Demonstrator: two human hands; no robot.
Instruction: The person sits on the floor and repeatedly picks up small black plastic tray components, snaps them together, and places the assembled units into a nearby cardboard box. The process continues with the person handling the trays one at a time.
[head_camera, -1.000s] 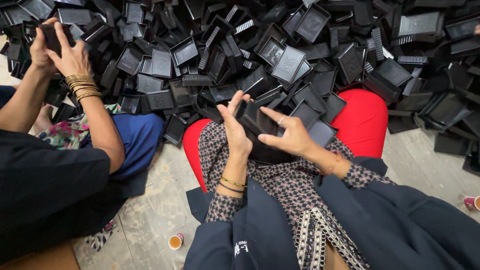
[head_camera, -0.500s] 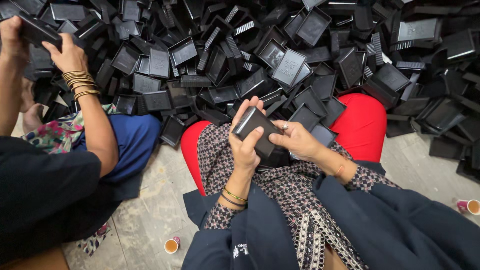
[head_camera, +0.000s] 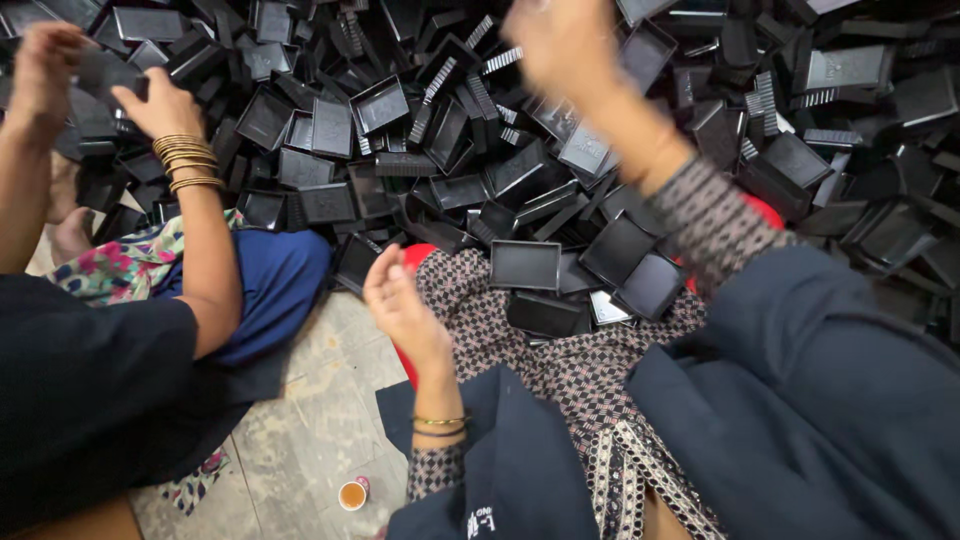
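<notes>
Reaching into the black tray pile, the blurred right hand holds nothing discernible; the left hand hovers spread and empty, so selecting and gripping one tray appears next.

Flat black plastic tray atop lap

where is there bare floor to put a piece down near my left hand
Bare stone floor lies below your left hand, between the co-worker's blue garment and your patterned lap, apart from one small cup. Ahead, the black tray pile is crowded.
</notes>
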